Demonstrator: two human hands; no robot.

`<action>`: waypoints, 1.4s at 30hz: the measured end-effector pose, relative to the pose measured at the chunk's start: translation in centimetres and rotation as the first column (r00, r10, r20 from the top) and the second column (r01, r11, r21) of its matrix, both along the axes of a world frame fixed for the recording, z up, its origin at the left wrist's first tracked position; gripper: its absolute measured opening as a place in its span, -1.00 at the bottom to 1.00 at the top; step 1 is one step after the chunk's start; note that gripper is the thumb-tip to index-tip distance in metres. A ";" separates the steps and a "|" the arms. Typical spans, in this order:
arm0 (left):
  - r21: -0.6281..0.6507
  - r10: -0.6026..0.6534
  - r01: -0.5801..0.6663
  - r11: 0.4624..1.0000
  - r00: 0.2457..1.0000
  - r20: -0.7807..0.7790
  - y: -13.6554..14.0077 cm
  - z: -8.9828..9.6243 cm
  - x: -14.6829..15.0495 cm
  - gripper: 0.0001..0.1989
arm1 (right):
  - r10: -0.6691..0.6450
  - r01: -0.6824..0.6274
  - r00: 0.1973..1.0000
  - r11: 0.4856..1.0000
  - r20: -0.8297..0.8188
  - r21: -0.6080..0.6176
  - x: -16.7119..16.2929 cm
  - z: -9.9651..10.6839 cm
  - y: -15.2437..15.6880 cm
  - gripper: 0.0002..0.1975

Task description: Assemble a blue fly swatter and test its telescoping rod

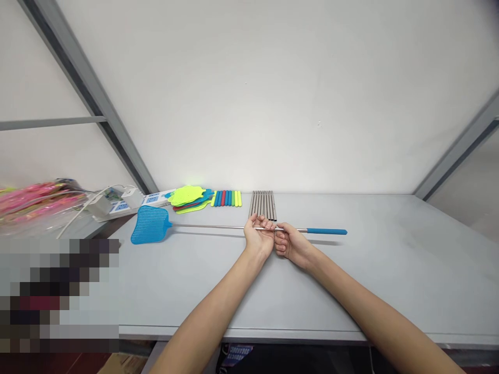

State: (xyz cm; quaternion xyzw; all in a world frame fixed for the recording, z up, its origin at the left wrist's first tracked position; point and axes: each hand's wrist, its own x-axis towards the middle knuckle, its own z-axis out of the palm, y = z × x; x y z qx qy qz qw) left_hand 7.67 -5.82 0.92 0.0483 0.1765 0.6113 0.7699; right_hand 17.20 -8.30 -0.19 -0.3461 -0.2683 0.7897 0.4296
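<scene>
We hold a blue fly swatter (218, 227) across the grey table (351, 280), our left hand (259, 238) and right hand (290, 243) side by side and both closed around its thin metal rod near mid-length; the mesh head points to nine o'clock, the blue grip to three. We judge the rod the weak point: squeezing or twisting with hands this close could bend it or pull a telescoping section loose, and the long head end could swing into the bundle of metal rods (262, 204) at twelve o'clock. At eleven o'clock lie the spare swatter heads (189, 198) and coloured foam grips (227, 198), with a power strip (117, 205) at ten. A plain white wall backs the table.
</scene>
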 end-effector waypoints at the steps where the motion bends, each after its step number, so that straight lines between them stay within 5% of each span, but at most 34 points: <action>1: 0.000 -0.002 0.002 1.000 1.000 -0.001 0.0 0.0 0.0 -0.73 | -0.001 0.001 1.000 1.000 0.004 0.004 0.0 0.0 0.0 -0.63; 42: 0.000 0.069 -0.069 0.998 0.995 -0.069 0.0 0.3 -0.3 -0.58 | 0.039 -0.042 0.996 0.999 0.081 0.028 -0.3 0.0 -0.2 -0.67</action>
